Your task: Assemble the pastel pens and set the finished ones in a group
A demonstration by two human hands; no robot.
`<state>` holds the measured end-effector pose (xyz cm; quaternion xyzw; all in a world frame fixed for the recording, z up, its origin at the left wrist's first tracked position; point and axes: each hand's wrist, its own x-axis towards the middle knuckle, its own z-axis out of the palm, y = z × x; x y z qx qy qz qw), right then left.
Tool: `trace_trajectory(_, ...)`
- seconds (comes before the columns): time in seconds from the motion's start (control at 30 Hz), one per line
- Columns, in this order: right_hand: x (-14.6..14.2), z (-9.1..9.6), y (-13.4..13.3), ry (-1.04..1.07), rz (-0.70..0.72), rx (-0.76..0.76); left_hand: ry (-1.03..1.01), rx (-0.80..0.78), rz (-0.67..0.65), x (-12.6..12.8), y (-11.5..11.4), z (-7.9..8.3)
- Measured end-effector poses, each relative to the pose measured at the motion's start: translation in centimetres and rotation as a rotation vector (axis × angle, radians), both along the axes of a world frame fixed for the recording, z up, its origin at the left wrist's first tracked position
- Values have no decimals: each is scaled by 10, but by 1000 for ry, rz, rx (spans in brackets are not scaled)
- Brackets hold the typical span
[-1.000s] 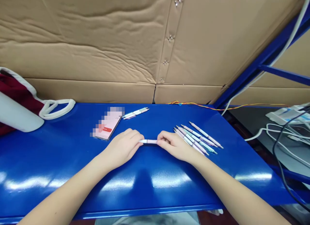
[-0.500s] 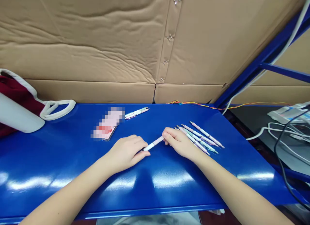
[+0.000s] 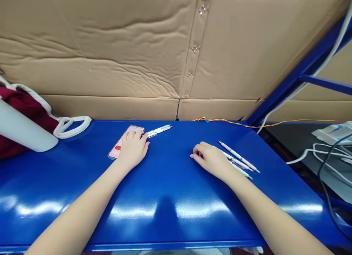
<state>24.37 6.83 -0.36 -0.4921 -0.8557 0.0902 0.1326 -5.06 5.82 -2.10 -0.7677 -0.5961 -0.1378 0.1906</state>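
Observation:
My left hand [image 3: 134, 148] lies palm down over the lower right of a phone [image 3: 121, 142], fingers spread. Its fingertips touch the near ends of a small bunch of white and pastel pens [image 3: 159, 130]; whether a pen is under the fingers is hidden. My right hand [image 3: 211, 159] is closed, fingers curled round a pen whose small tip shows by the thumb; most of it is hidden. Beneath and beside that hand lie several pink, white and mint pens [image 3: 239, 156], slanting down to the right.
The blue table [image 3: 165, 185] has a cardboard wall [image 3: 132, 64] behind it. At the left are a white cylinder [image 3: 30, 126] and a dark red cloth bag with white straps [image 3: 73, 127]. Thin coloured wires [image 3: 220, 121] run along the back edge. White cables [image 3: 302, 156] hang at the right.
My hands have parted, and the pen between them has gone from the middle. My left hand moved back left onto the phone and pens; my right hand shifted onto the right pens.

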Motion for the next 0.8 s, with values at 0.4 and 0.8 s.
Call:
trace_trajectory(0.4,-1,1,-3,-36,-58,128,-79,-122,-136,9,-12,4)
trace_trajectory(0.8,-5,10,-6,116,214,10,-303,-190,-369,22,-42,20)
